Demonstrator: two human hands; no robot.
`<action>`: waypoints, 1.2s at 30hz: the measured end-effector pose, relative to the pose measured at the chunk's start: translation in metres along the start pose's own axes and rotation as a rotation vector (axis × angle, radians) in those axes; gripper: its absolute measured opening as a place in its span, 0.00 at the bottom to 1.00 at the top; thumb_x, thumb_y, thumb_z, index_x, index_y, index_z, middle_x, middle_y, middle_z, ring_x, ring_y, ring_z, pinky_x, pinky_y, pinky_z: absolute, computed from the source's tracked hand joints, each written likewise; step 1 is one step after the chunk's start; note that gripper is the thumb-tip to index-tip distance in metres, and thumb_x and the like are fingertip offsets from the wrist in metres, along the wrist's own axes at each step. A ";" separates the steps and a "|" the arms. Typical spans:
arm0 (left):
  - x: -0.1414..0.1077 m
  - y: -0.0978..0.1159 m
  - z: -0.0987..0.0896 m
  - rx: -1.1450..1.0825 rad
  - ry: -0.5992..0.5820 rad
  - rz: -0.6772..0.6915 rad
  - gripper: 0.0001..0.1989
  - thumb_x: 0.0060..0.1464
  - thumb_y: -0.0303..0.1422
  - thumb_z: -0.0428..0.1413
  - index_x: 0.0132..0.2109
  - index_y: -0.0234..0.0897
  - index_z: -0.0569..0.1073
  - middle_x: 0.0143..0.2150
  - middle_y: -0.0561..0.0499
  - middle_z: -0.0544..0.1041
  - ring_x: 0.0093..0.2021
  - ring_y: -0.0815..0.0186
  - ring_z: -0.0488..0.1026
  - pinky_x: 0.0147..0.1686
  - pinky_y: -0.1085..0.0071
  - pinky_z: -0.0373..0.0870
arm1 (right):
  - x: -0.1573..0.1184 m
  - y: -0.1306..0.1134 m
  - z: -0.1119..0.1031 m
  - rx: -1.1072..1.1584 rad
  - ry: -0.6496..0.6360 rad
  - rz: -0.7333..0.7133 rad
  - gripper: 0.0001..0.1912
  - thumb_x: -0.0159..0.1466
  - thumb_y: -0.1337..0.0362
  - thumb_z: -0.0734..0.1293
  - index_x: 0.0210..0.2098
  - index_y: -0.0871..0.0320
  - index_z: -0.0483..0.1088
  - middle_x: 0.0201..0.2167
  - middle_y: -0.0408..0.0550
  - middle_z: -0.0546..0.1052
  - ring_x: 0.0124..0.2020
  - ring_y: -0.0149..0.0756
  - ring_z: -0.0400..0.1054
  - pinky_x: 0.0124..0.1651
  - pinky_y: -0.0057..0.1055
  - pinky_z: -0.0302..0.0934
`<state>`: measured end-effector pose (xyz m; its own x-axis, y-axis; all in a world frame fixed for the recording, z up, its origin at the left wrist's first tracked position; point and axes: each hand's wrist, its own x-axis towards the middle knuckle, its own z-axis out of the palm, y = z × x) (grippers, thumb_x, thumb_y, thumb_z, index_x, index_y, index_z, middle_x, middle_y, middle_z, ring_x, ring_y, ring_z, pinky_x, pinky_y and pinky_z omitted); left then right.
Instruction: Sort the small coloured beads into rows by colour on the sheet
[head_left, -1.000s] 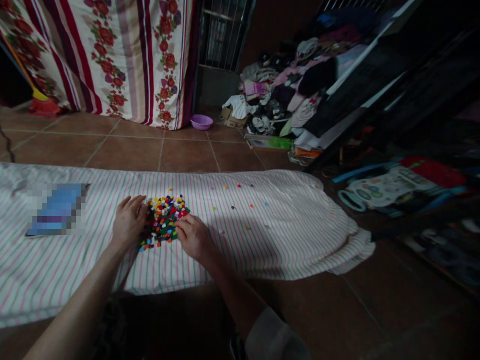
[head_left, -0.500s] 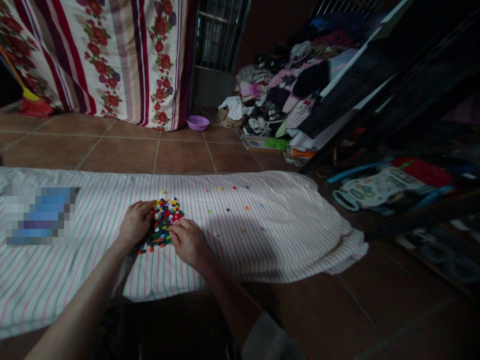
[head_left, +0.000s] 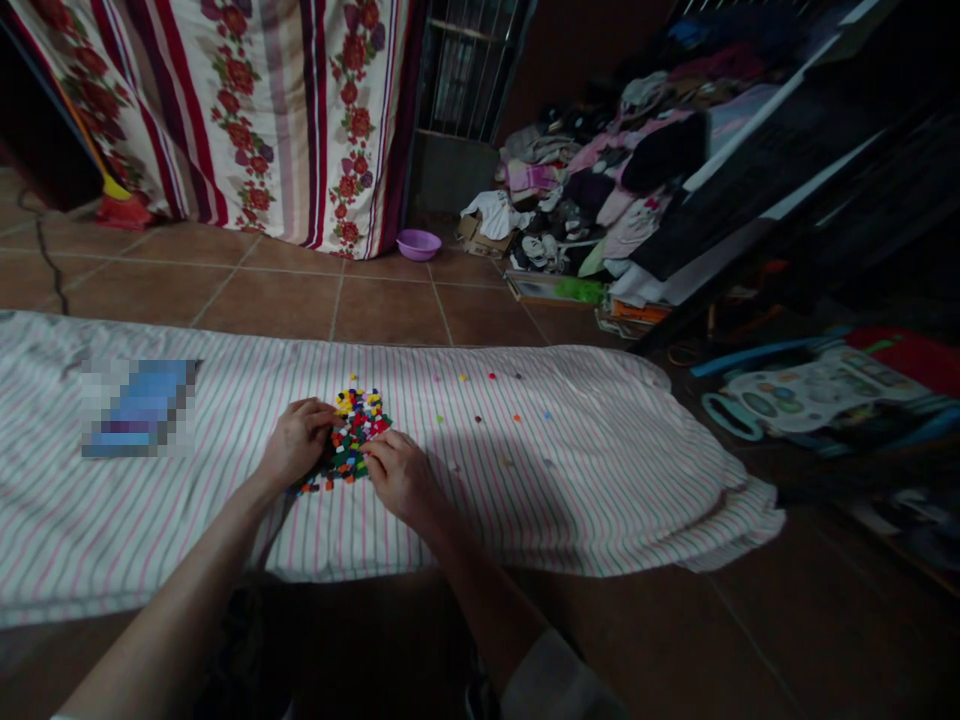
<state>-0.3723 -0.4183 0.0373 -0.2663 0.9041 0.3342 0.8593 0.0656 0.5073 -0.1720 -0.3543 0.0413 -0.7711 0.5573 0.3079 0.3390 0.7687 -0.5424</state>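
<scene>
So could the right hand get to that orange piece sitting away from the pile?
Probably yes. The orange piece lies in the open on the striped cloth, to the right of the right hand, and only cloth and a low brown piece seem to lie between.

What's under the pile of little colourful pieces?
The striped cloth shows around the pile, so it seems to lie on that. The pile hides whatever is right beneath, and the left hand and right hand cover some edges.

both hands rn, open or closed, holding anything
Left hand: fingers bent at the pile of pieces; grip can't be told.
Right hand: fingers curled at the pile's other side; any held piece can't be made out.
</scene>
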 end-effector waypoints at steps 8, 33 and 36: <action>-0.017 -0.007 -0.014 0.037 -0.023 0.055 0.20 0.48 0.26 0.46 0.39 0.45 0.80 0.45 0.51 0.80 0.55 0.58 0.69 0.61 0.48 0.64 | 0.001 0.003 -0.001 0.020 0.001 -0.022 0.10 0.66 0.69 0.62 0.42 0.57 0.75 0.39 0.49 0.76 0.43 0.35 0.69 0.49 0.31 0.63; -0.039 -0.008 -0.022 0.091 -0.061 0.132 0.20 0.54 0.25 0.44 0.44 0.39 0.78 0.49 0.49 0.78 0.62 0.55 0.62 0.60 0.51 0.67 | 0.006 0.004 -0.001 0.026 -0.002 -0.033 0.11 0.66 0.70 0.61 0.40 0.59 0.75 0.38 0.51 0.76 0.41 0.36 0.70 0.47 0.32 0.64; -0.036 -0.008 -0.020 0.118 -0.063 0.143 0.20 0.54 0.26 0.44 0.45 0.39 0.78 0.51 0.48 0.78 0.62 0.54 0.63 0.60 0.50 0.67 | 0.005 0.004 -0.001 0.023 -0.004 -0.024 0.11 0.66 0.69 0.61 0.40 0.59 0.75 0.38 0.50 0.76 0.41 0.36 0.70 0.47 0.32 0.64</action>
<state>-0.3779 -0.4598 0.0371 -0.1131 0.9323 0.3435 0.9325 -0.0197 0.3608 -0.1744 -0.3482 0.0419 -0.7811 0.5374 0.3181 0.3075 0.7743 -0.5531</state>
